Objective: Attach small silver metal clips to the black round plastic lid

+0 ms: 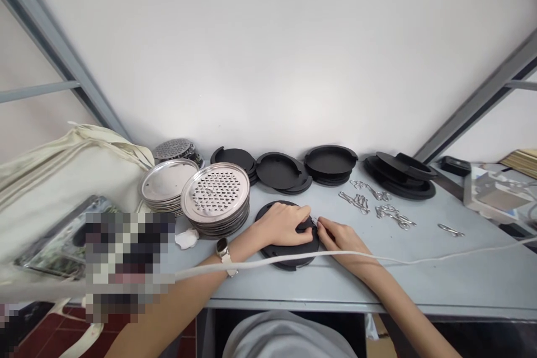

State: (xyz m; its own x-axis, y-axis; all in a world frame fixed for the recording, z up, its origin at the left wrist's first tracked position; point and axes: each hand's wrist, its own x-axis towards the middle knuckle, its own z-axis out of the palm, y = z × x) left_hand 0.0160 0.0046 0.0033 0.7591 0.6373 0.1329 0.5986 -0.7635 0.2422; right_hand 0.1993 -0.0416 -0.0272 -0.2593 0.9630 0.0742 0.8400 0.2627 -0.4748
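A round black plastic disc (273,251) lies flat on the grey table (419,279) in front of me. My left hand (282,225) rests on top of it, fingers curled and pressing down; a watch is on that wrist. My right hand (338,235) sits at the disc's right edge, fingertips pinched on a small metal wire clip (314,220) at the rim. The two hands nearly touch there.
Stacks of black discs (330,163) line the wall. Stacks of perforated metal plates (215,197) and plain metal plates (168,183) stand at left. Loose wire clips (380,206) lie at right. A white cord (419,260) crosses the table. A cloth bag (62,179) sits far left.
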